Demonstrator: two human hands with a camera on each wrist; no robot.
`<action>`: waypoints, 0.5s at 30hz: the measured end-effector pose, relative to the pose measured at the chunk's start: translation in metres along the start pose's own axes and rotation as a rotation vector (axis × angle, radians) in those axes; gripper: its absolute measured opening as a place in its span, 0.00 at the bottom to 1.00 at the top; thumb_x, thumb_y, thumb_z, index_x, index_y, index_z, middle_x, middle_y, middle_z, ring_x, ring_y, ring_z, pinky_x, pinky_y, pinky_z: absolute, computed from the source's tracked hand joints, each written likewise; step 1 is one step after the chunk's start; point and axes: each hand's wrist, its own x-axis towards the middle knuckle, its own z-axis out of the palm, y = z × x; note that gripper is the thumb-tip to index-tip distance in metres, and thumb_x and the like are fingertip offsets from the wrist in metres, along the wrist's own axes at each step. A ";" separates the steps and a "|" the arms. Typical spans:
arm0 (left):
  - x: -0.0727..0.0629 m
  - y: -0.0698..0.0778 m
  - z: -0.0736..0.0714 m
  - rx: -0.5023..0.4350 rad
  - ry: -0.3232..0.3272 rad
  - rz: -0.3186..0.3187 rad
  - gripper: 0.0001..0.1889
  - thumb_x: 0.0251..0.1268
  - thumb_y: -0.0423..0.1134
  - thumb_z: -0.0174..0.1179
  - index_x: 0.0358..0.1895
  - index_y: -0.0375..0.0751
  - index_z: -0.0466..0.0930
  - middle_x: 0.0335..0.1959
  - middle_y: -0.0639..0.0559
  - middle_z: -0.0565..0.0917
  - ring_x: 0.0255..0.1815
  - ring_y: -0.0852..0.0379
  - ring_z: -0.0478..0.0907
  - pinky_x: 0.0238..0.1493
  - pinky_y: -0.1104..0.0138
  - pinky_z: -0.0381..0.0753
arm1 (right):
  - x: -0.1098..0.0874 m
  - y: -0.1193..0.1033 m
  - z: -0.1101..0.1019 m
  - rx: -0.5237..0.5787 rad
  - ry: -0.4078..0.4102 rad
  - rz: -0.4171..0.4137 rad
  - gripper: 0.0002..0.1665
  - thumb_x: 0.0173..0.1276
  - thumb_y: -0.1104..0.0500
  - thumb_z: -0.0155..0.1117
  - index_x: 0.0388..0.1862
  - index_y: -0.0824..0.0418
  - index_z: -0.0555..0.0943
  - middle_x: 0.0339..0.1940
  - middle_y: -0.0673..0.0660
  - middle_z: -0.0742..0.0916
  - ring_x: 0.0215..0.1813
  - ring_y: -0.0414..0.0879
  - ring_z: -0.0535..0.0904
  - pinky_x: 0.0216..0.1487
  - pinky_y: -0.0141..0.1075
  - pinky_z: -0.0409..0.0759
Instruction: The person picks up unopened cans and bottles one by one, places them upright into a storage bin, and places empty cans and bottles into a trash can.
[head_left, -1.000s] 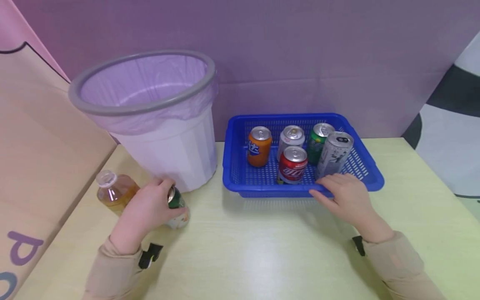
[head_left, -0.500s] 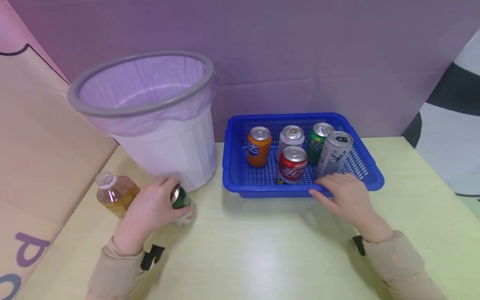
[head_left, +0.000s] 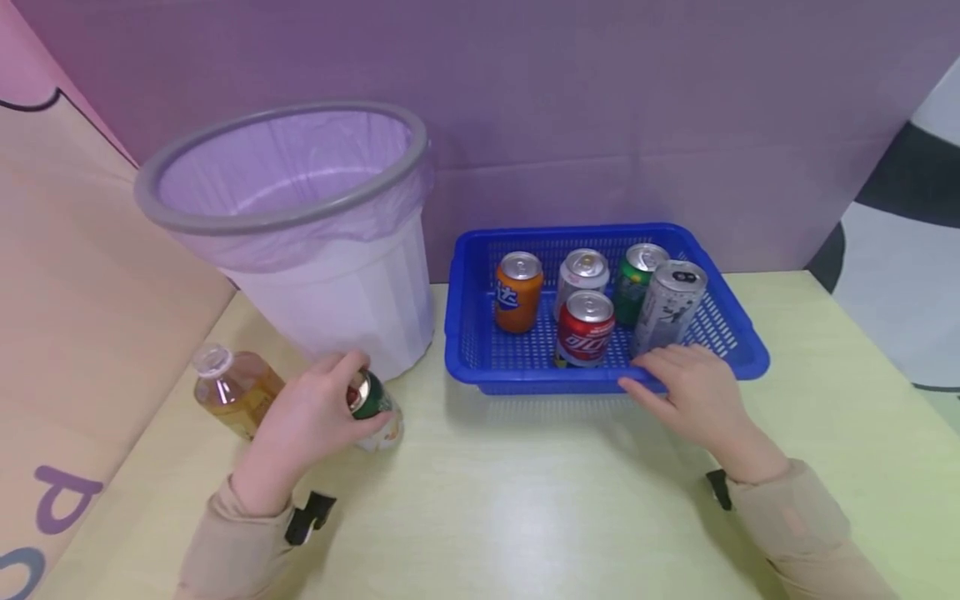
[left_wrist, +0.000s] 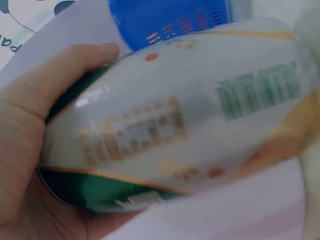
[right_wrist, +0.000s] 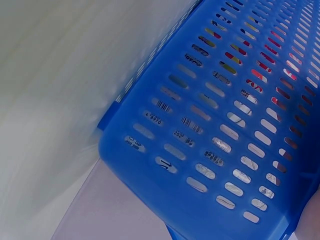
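In the head view my left hand (head_left: 311,417) grips a green and white drink can (head_left: 378,421) near its top, thumb on the near side. The can leans a little over the table, and the left wrist view shows its barcode and printed label (left_wrist: 145,130) up close. Right beside that hand, partly behind it, is a plastic bottle (head_left: 238,392) of amber liquid with a pale cap. My right hand (head_left: 693,396) holds the front rim of the blue basket (head_left: 525,377), fingers over the rim and thumb outside. Its slotted wall (right_wrist: 200,140) fills much of the right wrist view.
Several cans stand in the basket: an orange can (head_left: 519,292), a red can (head_left: 586,329), a pale can (head_left: 581,279), a green can (head_left: 628,292) and a tall silver can (head_left: 670,308). A white bin (head_left: 360,292) with a purple liner stands behind my left hand, against the wall.
My left hand has moved slightly right with the can, away from the bottle. My right hand and the basket look the same.
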 end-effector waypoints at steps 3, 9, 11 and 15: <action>0.000 0.001 0.003 -0.007 0.049 0.045 0.30 0.34 0.46 0.78 0.42 0.35 0.76 0.25 0.52 0.75 0.22 0.61 0.68 0.21 0.71 0.70 | 0.000 0.000 0.000 0.001 -0.005 0.000 0.43 0.71 0.31 0.35 0.30 0.63 0.84 0.25 0.57 0.86 0.27 0.52 0.81 0.27 0.44 0.76; -0.001 0.003 0.004 -0.025 0.112 0.069 0.31 0.32 0.47 0.78 0.44 0.35 0.79 0.33 0.48 0.80 0.24 0.59 0.72 0.23 0.69 0.75 | 0.001 0.000 0.000 0.003 -0.013 0.003 0.43 0.71 0.31 0.34 0.30 0.63 0.84 0.25 0.57 0.86 0.27 0.52 0.81 0.28 0.45 0.77; -0.001 0.004 0.004 -0.029 0.122 0.070 0.31 0.32 0.48 0.78 0.44 0.35 0.80 0.35 0.47 0.82 0.25 0.59 0.74 0.24 0.68 0.77 | 0.001 0.000 0.000 0.001 -0.014 0.006 0.43 0.71 0.30 0.34 0.30 0.63 0.84 0.25 0.57 0.86 0.27 0.52 0.81 0.28 0.45 0.77; 0.001 0.008 0.003 -0.048 0.147 0.086 0.31 0.33 0.48 0.77 0.44 0.34 0.79 0.34 0.47 0.82 0.26 0.59 0.75 0.24 0.68 0.78 | 0.000 0.000 -0.001 -0.003 -0.014 0.010 0.44 0.71 0.30 0.33 0.30 0.63 0.84 0.25 0.57 0.86 0.27 0.51 0.80 0.28 0.45 0.77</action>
